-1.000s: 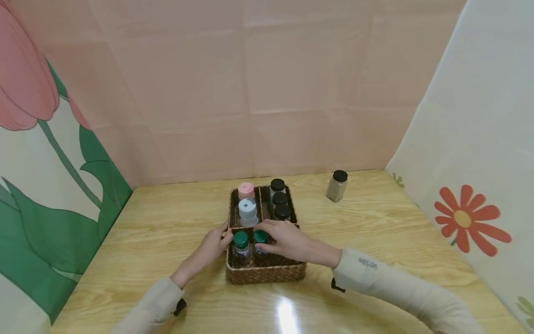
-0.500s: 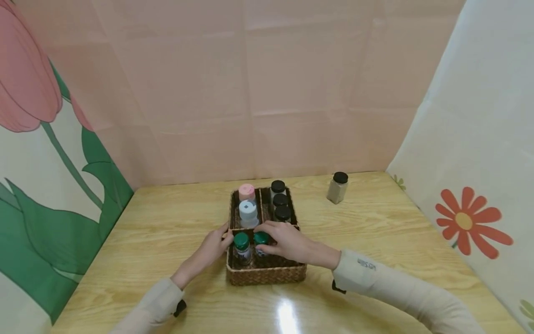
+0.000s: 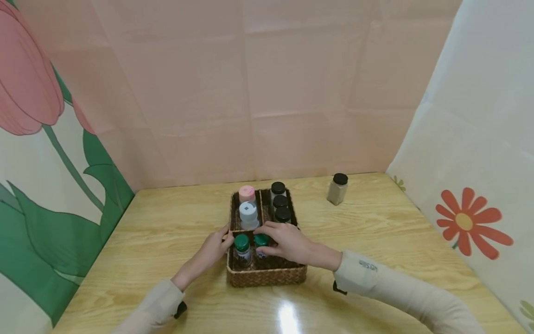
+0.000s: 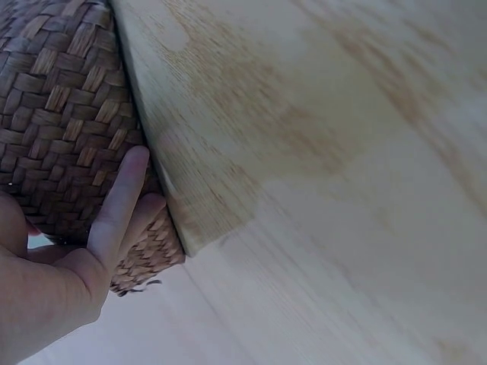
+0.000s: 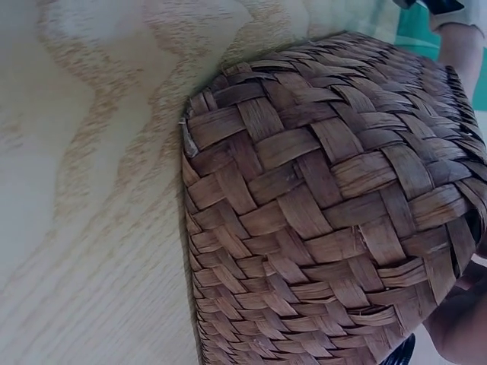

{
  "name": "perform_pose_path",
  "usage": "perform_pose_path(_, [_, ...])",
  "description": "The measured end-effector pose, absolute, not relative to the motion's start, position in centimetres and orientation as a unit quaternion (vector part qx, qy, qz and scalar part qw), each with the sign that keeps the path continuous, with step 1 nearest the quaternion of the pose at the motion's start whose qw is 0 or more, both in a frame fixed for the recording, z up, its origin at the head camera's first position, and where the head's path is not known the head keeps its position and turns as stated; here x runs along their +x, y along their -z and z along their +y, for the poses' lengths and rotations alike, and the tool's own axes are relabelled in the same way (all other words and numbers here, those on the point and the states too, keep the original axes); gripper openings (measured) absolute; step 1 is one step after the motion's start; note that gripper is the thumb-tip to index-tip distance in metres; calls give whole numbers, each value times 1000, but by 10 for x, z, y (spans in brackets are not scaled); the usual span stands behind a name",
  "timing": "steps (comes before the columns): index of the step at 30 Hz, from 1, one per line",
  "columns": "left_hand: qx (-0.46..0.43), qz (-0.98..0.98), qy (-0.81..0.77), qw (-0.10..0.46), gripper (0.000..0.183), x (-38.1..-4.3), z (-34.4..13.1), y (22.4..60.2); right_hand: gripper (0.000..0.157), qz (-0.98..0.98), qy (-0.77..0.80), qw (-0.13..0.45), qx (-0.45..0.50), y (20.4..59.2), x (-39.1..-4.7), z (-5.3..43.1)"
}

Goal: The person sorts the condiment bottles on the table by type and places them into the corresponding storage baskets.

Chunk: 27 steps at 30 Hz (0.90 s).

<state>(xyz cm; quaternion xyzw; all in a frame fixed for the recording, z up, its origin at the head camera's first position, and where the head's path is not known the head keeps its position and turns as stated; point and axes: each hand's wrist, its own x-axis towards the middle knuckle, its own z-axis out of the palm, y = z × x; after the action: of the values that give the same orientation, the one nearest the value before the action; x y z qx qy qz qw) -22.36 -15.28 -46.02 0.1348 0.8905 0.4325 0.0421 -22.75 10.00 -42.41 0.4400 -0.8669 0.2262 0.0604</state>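
A woven brown basket [image 3: 267,277] with dividers stands on the table. My left hand [image 3: 212,246] holds its left side, thumb at the rim; in the left wrist view, that hand's fingers [image 4: 118,201] lie against the outer weave. Over the front compartment, my right hand [image 3: 288,243] grips a green-capped spice jar [image 3: 261,240] by its cap, thumb in front and fingers behind. Another green-capped spice jar [image 3: 242,248] stands upright just left of it. The basket's woven wall [image 5: 319,182] fills much of the right wrist view and hides most of the right hand.
In the back left compartment are a pink-capped bottle [image 3: 247,193] and a white-capped bottle [image 3: 248,212]. Several black-capped jars [image 3: 280,202] line the back right one. A black-capped jar [image 3: 337,190] stands alone on the wooden table [image 3: 167,213], right of the basket.
Both hands keep their places on the basket and the green-capped spice jar. The whole head view has shifted slightly, so things sit a little lower in it.
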Motion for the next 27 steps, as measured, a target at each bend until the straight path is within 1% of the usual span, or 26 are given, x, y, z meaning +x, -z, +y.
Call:
perform_pose_path(11, [137, 889, -435, 43, 55, -224, -153, 461, 51, -869, -206, 75, 443, 419, -228, 103])
perform_pose_path(18, [136, 884, -444, 49, 55, -225, -153, 459, 48, -864, -228, 94, 439, 415, -231, 113])
perform_pose_path(27, [135, 888, -438, 36, 54, -224, -153, 460, 43, -867, -244, 85, 426, 416, -231, 125])
